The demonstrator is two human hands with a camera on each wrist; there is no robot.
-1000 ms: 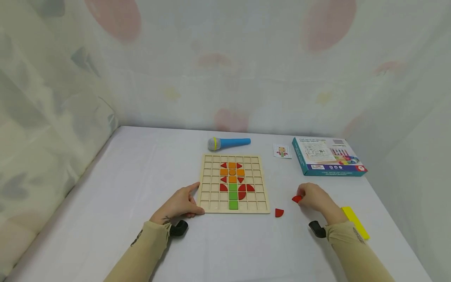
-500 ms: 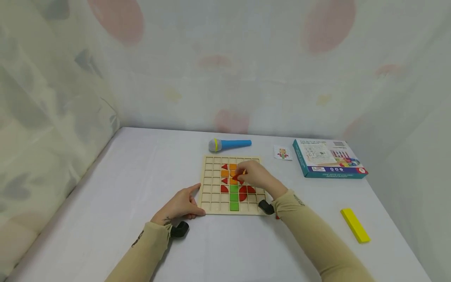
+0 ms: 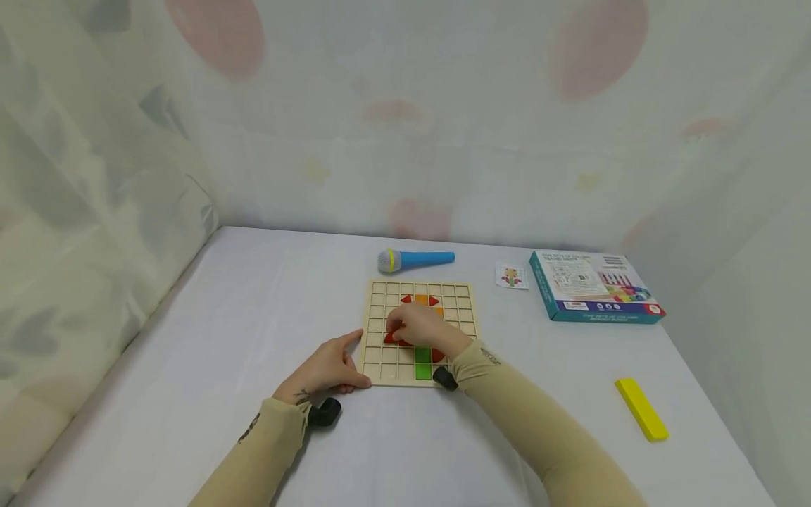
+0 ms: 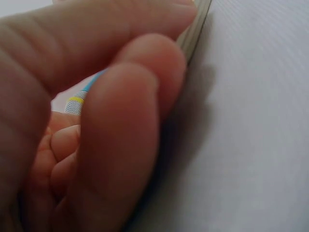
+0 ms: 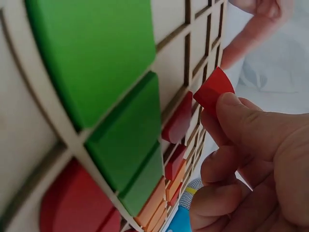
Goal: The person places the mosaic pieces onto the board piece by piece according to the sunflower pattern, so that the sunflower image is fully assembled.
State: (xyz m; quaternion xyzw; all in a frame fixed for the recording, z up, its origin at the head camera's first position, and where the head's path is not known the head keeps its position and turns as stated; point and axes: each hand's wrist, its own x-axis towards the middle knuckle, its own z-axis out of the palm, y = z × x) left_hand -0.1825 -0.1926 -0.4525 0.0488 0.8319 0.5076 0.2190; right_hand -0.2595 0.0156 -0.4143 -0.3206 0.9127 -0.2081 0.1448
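Note:
A pale wooden grid board [image 3: 383,371] lies on the white table with orange, green [image 3: 422,371] and red pieces in its squares. My left hand [image 3: 326,366] touches its near left corner with index fingertip and thumb. In the left wrist view those fingers are close to the board's edge [image 4: 195,34]. My right hand [image 3: 424,325] is over the left-middle squares. It pinches a red quarter-circle piece [image 5: 213,89] between thumb and finger, held tilted close to the grid, beside a red piece [image 5: 179,118] set in a square. The right hand and sleeve hide several pieces.
A blue toy microphone [image 3: 421,260] lies behind the board. To its right are a small pattern card [image 3: 510,276] and a teal-edged game box [image 3: 595,287]. A yellow bar [image 3: 642,409] lies at the right of the table.
My right hand has carried the red quarter-circle piece leftward from the table's right side to the board. My left hand has stayed at the corner. The loose red piece is now hidden.

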